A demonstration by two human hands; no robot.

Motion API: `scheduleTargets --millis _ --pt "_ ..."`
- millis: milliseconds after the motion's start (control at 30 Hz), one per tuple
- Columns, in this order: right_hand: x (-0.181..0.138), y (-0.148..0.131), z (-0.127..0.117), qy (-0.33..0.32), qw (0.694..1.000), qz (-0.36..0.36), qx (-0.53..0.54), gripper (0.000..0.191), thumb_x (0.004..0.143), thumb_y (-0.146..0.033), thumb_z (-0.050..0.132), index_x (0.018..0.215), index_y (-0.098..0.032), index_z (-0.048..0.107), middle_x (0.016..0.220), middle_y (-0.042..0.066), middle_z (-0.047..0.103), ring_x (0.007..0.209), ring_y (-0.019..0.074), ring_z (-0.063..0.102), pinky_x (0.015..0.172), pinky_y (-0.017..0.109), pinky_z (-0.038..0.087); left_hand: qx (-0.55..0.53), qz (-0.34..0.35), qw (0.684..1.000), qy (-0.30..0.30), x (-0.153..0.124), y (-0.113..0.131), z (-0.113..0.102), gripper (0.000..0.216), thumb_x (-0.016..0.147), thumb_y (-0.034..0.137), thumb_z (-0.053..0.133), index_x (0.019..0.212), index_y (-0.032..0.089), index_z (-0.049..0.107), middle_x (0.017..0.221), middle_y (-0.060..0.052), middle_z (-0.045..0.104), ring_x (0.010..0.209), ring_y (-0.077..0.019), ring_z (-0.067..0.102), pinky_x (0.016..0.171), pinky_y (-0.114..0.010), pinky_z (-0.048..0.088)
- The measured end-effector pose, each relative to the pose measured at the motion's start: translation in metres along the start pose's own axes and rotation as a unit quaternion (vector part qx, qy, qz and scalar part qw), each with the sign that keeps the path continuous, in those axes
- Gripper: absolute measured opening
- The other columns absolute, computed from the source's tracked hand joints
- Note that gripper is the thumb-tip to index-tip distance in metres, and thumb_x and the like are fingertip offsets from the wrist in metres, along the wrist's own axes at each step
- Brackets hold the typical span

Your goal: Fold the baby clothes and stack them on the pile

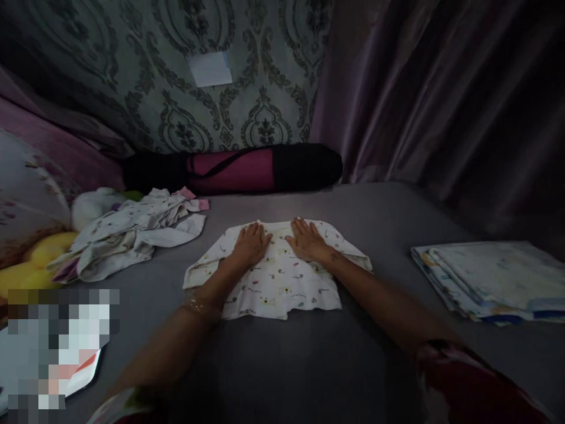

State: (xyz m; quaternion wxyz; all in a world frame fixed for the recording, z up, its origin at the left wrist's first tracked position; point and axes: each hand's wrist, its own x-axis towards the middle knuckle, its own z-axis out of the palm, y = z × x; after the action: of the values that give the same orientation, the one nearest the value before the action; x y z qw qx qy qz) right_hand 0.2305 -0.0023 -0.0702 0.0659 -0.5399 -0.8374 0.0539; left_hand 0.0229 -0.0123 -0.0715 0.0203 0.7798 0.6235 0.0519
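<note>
A small white long-sleeved baby shirt (278, 288) with little printed figures lies spread out on the grey bed sheet (282, 359). Both its sleeves stretch out to the sides, and its hem points toward me. My left hand (252, 242) rests flat on the shirt's upper left part, below the shoulder. On the upper right part, my right hand (306, 238) lies flat too, fingers pointing away from me. Neither hand grips the cloth. Parts of the shirt under my hands and wrists are hidden.
Left, a loose heap of baby clothes (128, 229) lies beside a yellow soft toy (35, 265). Folded cloths (494, 280) are stacked at the right. A black and maroon long bag (238, 169) lies along the wall. A partly pixelated device (83, 374) sits front left.
</note>
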Motion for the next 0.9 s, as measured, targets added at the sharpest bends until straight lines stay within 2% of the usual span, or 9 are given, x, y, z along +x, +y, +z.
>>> scheduleTargets --millis 100,233,300,400,467,533,700,800,900 --pt "-0.001 -0.004 0.006 -0.016 0.999 0.016 0.026 0.067 0.100 -0.047 0.021 0.151 -0.004 0.026 0.159 0.018 0.020 0.148 0.0282 0.014 0.119 0.048 0.008 0.021 -0.014 1.000 0.010 -0.001 -0.002 0.019 0.065 0.099 0.046 0.022 0.148 0.004 0.032 0.156 -0.020 0.030 0.146 -0.0311 0.025 0.117 -0.047 0.019" --pt "0.002 -0.002 -0.005 -0.041 0.996 0.016 0.080 0.065 0.100 -0.047 0.026 0.152 -0.007 0.028 0.160 0.017 0.019 0.149 0.0271 0.012 0.119 0.047 0.008 0.043 -0.009 0.999 0.014 -0.001 -0.004 0.022 0.064 0.099 0.044 0.021 0.148 0.004 0.032 0.156 -0.020 0.030 0.146 -0.0312 0.025 0.117 -0.047 0.020" --pt "0.001 0.005 -0.017 -0.026 0.991 0.018 0.130 0.060 0.101 -0.044 0.028 0.151 -0.011 0.031 0.159 0.015 0.025 0.147 0.0241 0.020 0.119 0.042 0.016 0.049 -0.013 0.999 0.002 -0.001 -0.002 0.016 0.064 0.099 0.043 0.022 0.148 0.004 0.032 0.156 -0.020 0.030 0.145 -0.0311 0.026 0.117 -0.047 0.021" --pt "-0.012 0.028 -0.040 0.059 0.979 0.061 0.187 0.050 0.099 -0.038 0.037 0.144 -0.015 0.044 0.147 0.013 0.046 0.134 0.0197 0.045 0.109 0.031 0.034 0.067 -0.037 0.997 -0.010 -0.004 0.007 0.005 0.063 0.098 0.043 0.026 0.146 0.002 0.036 0.153 -0.024 0.033 0.144 -0.0343 0.028 0.115 -0.050 0.021" --pt "-0.030 0.051 -0.055 0.067 0.971 0.122 0.192 0.041 0.096 -0.035 0.045 0.130 -0.015 0.059 0.129 0.012 0.063 0.116 0.0190 0.059 0.096 0.027 0.044 0.085 -0.051 0.995 0.012 -0.009 0.021 -0.003 0.059 0.098 0.038 0.029 0.143 0.001 0.039 0.151 -0.026 0.035 0.143 -0.0363 0.029 0.114 -0.052 0.020" --pt "-0.052 0.075 -0.067 0.020 0.965 0.198 0.172 0.034 0.092 -0.037 0.053 0.112 -0.014 0.068 0.108 0.010 0.071 0.097 0.0182 0.066 0.081 0.024 0.049 0.085 -0.049 0.994 0.040 -0.016 0.042 -0.012 0.050 0.095 0.028 0.035 0.138 0.004 0.045 0.149 -0.026 0.038 0.140 -0.0356 0.032 0.113 -0.051 0.021" --pt "-0.098 0.104 -0.078 -0.111 0.943 0.257 0.179 0.034 0.085 -0.041 0.064 0.104 -0.013 0.068 0.078 0.004 0.071 0.061 0.0119 0.061 0.053 0.019 0.044 -0.009 -0.002 1.000 0.015 -0.038 0.108 -0.038 0.035 0.090 0.022 0.046 0.120 0.011 0.059 0.132 -0.021 0.053 0.124 -0.0330 0.048 0.100 -0.045 0.038" --pt "-0.107 0.098 -0.077 -0.164 0.935 0.249 0.190 0.037 0.080 -0.041 0.069 0.107 -0.015 0.067 0.075 0.003 0.070 0.058 0.0109 0.059 0.050 0.018 0.043 -0.043 0.031 0.999 0.001 -0.051 0.140 -0.046 0.032 0.092 0.027 0.046 0.116 0.014 0.062 0.123 -0.017 0.058 0.118 -0.0308 0.051 0.096 -0.042 0.041" --pt "-0.106 0.088 -0.074 -0.173 0.940 0.247 0.158 0.038 0.078 -0.033 0.070 0.113 -0.018 0.064 0.090 0.005 0.072 0.070 0.0134 0.063 0.056 0.020 0.045 -0.092 0.048 0.993 -0.058 -0.063 0.162 -0.042 0.028 0.092 0.033 0.048 0.108 0.016 0.064 0.114 -0.014 0.062 0.109 -0.0264 0.057 0.089 -0.036 0.045"
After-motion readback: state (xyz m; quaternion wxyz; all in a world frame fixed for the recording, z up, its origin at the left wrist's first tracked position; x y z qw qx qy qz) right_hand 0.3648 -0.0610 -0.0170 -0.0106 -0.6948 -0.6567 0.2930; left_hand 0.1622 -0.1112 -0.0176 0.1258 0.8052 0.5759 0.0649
